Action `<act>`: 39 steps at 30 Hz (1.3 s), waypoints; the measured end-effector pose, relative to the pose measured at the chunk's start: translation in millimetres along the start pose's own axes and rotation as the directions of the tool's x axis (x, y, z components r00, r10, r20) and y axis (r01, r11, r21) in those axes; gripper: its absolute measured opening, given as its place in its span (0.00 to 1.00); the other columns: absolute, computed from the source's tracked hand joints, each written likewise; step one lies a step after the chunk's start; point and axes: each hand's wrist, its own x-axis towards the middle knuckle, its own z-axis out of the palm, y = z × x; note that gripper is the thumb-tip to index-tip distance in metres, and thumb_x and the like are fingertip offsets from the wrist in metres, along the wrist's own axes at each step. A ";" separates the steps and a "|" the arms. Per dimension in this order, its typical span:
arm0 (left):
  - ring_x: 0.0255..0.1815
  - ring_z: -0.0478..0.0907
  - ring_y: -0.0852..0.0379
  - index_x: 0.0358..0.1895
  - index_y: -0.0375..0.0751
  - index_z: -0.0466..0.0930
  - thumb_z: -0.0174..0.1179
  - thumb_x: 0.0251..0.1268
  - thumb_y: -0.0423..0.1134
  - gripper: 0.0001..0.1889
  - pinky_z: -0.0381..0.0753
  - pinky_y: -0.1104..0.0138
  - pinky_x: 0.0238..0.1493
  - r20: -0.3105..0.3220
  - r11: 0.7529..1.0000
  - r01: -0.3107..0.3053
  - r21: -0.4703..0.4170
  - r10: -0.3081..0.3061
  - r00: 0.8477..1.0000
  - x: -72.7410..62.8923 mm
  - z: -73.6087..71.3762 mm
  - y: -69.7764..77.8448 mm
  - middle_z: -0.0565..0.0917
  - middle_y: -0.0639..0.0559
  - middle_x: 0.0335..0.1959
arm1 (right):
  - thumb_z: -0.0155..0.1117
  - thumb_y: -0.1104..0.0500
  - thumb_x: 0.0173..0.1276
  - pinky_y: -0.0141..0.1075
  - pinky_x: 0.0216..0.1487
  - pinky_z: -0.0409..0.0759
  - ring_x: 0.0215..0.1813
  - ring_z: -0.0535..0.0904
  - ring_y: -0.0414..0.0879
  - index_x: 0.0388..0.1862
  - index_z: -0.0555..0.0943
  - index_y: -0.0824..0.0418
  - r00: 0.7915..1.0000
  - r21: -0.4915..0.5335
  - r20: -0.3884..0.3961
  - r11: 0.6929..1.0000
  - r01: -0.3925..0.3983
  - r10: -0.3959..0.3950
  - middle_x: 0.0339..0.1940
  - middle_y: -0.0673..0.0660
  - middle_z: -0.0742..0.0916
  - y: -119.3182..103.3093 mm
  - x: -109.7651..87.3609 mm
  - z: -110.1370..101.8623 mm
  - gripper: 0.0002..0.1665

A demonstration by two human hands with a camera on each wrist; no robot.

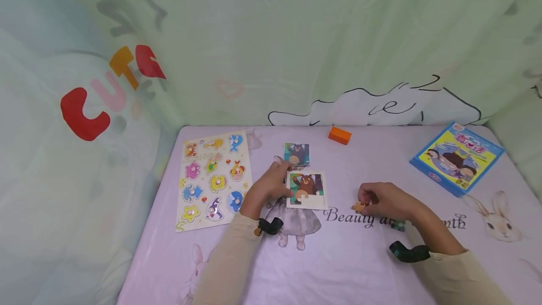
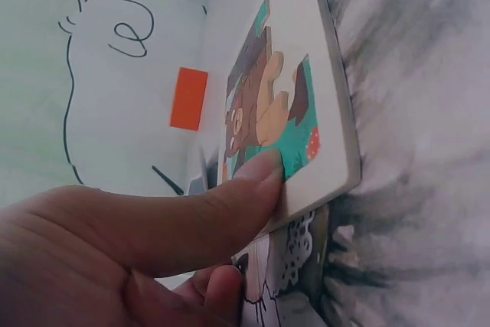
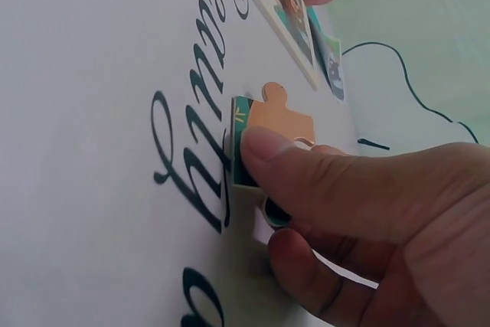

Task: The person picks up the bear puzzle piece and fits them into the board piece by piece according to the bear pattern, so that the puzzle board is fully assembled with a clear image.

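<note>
My left hand (image 1: pixel 268 183) holds the left side of a white-framed bear puzzle board (image 1: pixel 314 201) lying on the table. In the left wrist view its thumb (image 2: pixel 260 174) presses on the picture near the frame. The bear's upper part is filled, and a pale gap shows at lower right. To the right, my right hand (image 1: pixel 389 204) pinches an orange-tan and green puzzle piece (image 3: pixel 287 119) between thumb and fingers, just over the cloth's printed lettering. Another dark green piece (image 1: pixel 398 225) lies partly below the right wrist. Behind the board sits a bear picture card (image 1: pixel 297 153).
A sea-animal peg puzzle board (image 1: pixel 203 154) lies on the left. An orange block (image 1: pixel 340 135) stands near the back edge. At the back right is a blue and yellow box (image 1: pixel 458 158). Printed cloth covers the table (image 1: pixel 330 267), and a green curtain hangs behind.
</note>
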 end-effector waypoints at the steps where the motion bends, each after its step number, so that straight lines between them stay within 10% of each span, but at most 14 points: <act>1: 0.59 0.73 0.48 0.69 0.46 0.67 0.76 0.57 0.39 0.37 0.75 0.55 0.65 -0.007 1.000 -0.009 0.004 0.009 1.000 0.6 0.4 -0.9 0.71 0.40 0.62 | 0.78 0.52 0.61 0.32 0.32 0.71 0.35 0.74 0.44 0.36 0.77 0.51 1.000 -0.002 0.000 1.000 0.001 -0.001 0.29 0.48 0.79 -0.6 0.3 0.1 0.15; 13: 0.41 0.69 0.57 0.68 0.43 0.72 0.77 0.57 0.42 0.36 0.71 0.67 0.44 -0.109 0.990 -0.106 -0.091 0.096 0.989 3.5 10.8 -16.7 0.71 0.52 0.45 | 0.77 0.55 0.63 0.31 0.34 0.73 0.36 0.75 0.44 0.36 0.78 0.51 0.999 -0.007 -0.037 1.000 0.008 -0.008 0.28 0.48 0.79 -17.2 8.5 1.4 0.13; 29: 0.47 0.68 0.55 0.72 0.45 0.68 0.74 0.61 0.42 0.37 0.71 0.63 0.52 -0.073 0.992 -0.086 -0.092 0.079 0.994 -0.1 9.5 -16.7 0.70 0.49 0.50 | 0.77 0.57 0.63 0.31 0.36 0.73 0.36 0.74 0.44 0.37 0.80 0.53 0.983 0.065 -0.076 0.983 0.172 -0.167 0.28 0.47 0.79 -61.8 52.8 22.3 0.12; 39: 0.49 0.70 0.56 0.71 0.46 0.67 0.74 0.61 0.43 0.36 0.73 0.64 0.55 -0.061 0.996 -0.073 -0.051 0.069 0.996 -1.2 7.4 -14.4 0.71 0.49 0.51 | 0.75 0.56 0.65 0.32 0.37 0.74 0.35 0.75 0.45 0.39 0.82 0.56 0.993 0.183 -0.086 0.979 0.090 -0.075 0.31 0.50 0.83 -70.2 74.1 39.9 0.10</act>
